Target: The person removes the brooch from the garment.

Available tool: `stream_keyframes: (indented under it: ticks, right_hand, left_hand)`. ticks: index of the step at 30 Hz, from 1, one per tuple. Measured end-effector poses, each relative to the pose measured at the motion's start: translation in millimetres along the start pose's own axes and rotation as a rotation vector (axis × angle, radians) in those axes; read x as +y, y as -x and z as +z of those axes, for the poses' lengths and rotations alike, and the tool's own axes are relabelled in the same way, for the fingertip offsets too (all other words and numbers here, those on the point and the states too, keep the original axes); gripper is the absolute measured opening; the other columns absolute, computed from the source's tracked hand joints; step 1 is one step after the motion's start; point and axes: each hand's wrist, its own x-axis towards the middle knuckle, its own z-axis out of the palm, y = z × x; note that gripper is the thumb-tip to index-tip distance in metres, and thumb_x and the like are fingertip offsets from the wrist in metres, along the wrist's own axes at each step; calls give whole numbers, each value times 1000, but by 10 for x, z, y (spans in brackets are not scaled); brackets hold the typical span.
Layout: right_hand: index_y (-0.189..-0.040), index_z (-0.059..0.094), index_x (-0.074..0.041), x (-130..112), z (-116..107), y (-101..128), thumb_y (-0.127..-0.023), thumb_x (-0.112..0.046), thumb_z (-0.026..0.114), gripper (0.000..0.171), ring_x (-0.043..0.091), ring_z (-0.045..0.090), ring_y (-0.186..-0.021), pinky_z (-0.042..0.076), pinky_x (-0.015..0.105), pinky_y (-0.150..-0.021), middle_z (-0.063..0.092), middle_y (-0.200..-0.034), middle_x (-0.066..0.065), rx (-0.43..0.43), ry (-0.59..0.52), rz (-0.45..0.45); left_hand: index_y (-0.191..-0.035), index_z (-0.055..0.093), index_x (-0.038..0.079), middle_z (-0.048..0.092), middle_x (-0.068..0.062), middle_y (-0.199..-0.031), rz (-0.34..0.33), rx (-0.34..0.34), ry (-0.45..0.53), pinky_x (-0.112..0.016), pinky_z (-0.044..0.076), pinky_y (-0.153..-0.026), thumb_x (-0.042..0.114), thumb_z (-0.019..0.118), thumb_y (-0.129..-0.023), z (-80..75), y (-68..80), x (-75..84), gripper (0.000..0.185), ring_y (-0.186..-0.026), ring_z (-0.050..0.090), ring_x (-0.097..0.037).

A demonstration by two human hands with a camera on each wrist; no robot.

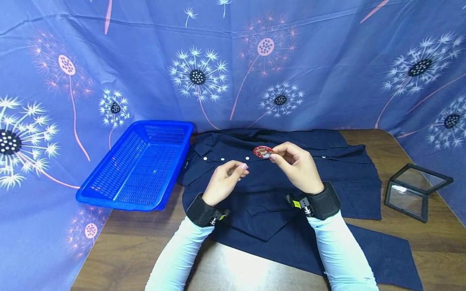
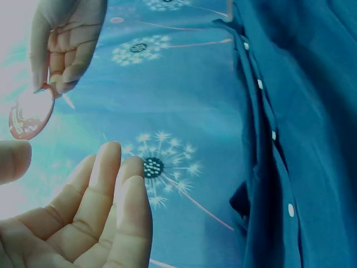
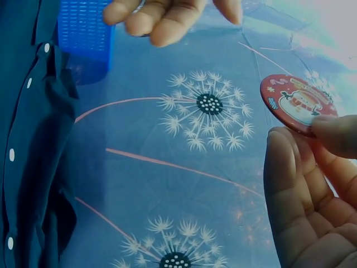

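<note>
A dark navy shirt with white buttons lies spread on the wooden table. My right hand hovers over it and pinches a round red badge by its edge; the badge shows a cartoon picture. In the left wrist view the badge hangs from the right hand's fingertips. My left hand floats just left of it, fingers loosely curled and empty, a short gap from the badge. The shirt's button row runs along its placket.
A blue plastic basket stands empty at the left, touching the shirt's collar side. An open black-framed glass case sits at the table's right edge. A blue dandelion-print cloth hangs behind and around the table.
</note>
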Motion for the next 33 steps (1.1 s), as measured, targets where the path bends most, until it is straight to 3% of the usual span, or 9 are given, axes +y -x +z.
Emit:
stream_keyframes:
  ticks: [6, 12, 22, 29, 33]
  right_hand:
    - [-97, 71, -2, 5, 22, -7, -88, 2, 68, 10, -2, 62, -85, 51, 10, -77, 69, -93, 8, 11, 75, -69]
    - [-97, 73, -7, 12, 53, 8, -87, 1, 70, 13, 2, 60, -83, 48, 9, -75, 70, -93, 4, 5, 169, -129]
    - [-96, 72, -9, 15, 108, 21, -82, 3, 74, 19, 11, 60, -80, 44, 11, -74, 68, -90, 2, -28, 315, -297]
    - [-96, 72, -10, 4, 138, 22, -81, 1, 76, 19, 9, 60, -77, 51, 26, -68, 68, -88, 1, -38, 371, -328]
    - [-95, 73, -10, 12, 158, 21, -80, 1, 77, 19, 9, 61, -76, 51, 26, -65, 68, -88, 1, -39, 378, -349]
  left_hand:
    - [-104, 69, 2, 75, -12, -96, -20, 22, 73, -29, 58, -78, 31, 52, -102, 35, -53, 106, 34, -91, 72, -26]
    - [-103, 69, 1, 74, -16, -95, -30, 12, 136, -32, 59, -78, 33, 50, -103, 36, -60, 142, 37, -91, 71, -29]
    - [-102, 69, 1, 74, -17, -93, -7, 6, 147, -32, 59, -75, 31, 47, -104, 20, -56, 117, 37, -86, 72, -26]
    - [-101, 68, 0, 73, -18, -93, -9, 3, 171, -31, 59, -74, 27, 47, -104, 19, -48, 139, 35, -84, 72, -22]
    - [-101, 68, -2, 73, -20, -93, -11, 4, 179, -32, 59, -74, 26, 47, -104, 2, -42, 157, 35, -85, 72, -27]
